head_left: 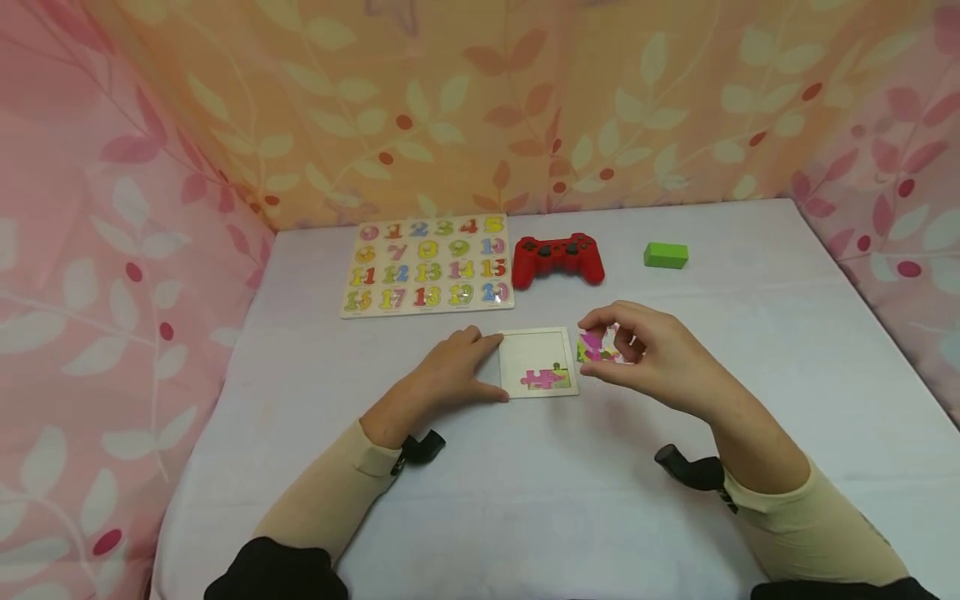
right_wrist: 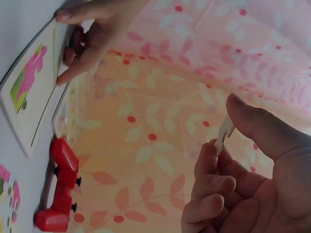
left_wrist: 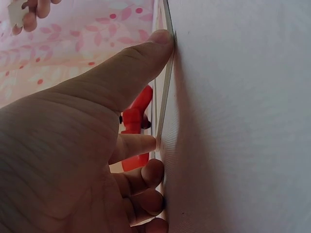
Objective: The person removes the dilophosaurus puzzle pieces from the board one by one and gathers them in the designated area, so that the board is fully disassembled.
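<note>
A small square puzzle board (head_left: 532,354) lies mid-table, with pink and green jigsaw pieces (head_left: 546,378) set in its lower right part. My left hand (head_left: 453,371) is at its left side, straight thumb at the near corner and forefinger at the far one, the other fingers loosely bent. Raised just right of the board, my right hand (head_left: 648,354) pinches a jigsaw piece (right_wrist: 224,132) between thumb and forefinger. Loose pink and green pieces (right_wrist: 9,194) lie on the table beyond the right hand, partly hidden by it in the head view.
A number puzzle board (head_left: 427,265) lies at the back left. Next to it is a red game controller (head_left: 558,260), and further right a green block (head_left: 666,255). Flowered curtains (head_left: 480,108) stand around the back and sides of the white-covered table (head_left: 525,500).
</note>
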`<state>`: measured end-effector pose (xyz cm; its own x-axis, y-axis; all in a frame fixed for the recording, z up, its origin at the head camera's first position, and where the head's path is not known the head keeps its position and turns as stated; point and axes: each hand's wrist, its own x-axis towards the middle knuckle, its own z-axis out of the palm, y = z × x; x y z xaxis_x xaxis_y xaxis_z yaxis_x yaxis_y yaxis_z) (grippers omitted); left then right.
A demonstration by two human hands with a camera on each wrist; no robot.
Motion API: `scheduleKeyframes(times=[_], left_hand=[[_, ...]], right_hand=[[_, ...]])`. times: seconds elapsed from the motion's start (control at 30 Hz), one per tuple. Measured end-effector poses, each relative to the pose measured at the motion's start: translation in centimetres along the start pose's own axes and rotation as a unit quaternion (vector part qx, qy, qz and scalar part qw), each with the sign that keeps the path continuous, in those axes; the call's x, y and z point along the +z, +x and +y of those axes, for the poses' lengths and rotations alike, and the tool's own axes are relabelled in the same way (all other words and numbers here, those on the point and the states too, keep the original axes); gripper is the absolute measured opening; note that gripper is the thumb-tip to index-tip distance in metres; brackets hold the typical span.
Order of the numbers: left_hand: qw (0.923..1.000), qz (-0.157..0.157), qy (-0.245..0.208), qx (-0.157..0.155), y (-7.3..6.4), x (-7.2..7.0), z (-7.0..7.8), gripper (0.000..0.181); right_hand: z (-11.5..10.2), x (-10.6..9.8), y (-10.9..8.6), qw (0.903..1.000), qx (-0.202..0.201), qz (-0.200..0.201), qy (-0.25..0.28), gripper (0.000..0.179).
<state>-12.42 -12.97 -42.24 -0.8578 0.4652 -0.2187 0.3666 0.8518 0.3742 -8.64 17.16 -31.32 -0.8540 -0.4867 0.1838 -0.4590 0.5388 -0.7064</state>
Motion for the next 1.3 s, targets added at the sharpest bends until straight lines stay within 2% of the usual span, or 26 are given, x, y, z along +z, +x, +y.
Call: scheduleKeyframes(times=[0.2, 0.43, 0.53, 0.7, 0.87, 1.3], left_hand=[[1.0, 0.003, -0.002, 0.003, -0.1, 0.0, 0.0, 0.099], [1.0, 0.003, -0.002, 0.001, 0.0, 0.1, -0.1, 0.099], [1.0, 0.003, -0.002, 0.0, 0.1, 0.2, -0.1, 0.099], [1.0, 0.003, 0.0, 0.001, 0.1, 0.1, -0.1, 0.099], [1.0, 0.005, 0.001, 0.003, 0.1, 0.2, -0.2, 0.099], [1.0, 0.005, 0.0, 0.0, 0.1, 0.2, -0.2, 0.099]], right_hand=[[0.9, -0.7, -1.7, 0.9986, 0.008, 0.012, -0.051, 0.04], [2.9, -0.6, -3.1, 0.9922, 0.102, -0.028, -0.066, 0.049], [4.5, -0.1, -3.3, 0.9897, 0.121, -0.041, -0.065, 0.052], [7.4, 1.1, -3.3, 0.9879, 0.13, -0.062, -0.058, 0.049], [9.6, 2.3, -3.1, 0.9877, 0.12, -0.075, -0.065, 0.045], [11.4, 3.4, -2.9, 0.9864, 0.122, -0.088, -0.065, 0.045]])
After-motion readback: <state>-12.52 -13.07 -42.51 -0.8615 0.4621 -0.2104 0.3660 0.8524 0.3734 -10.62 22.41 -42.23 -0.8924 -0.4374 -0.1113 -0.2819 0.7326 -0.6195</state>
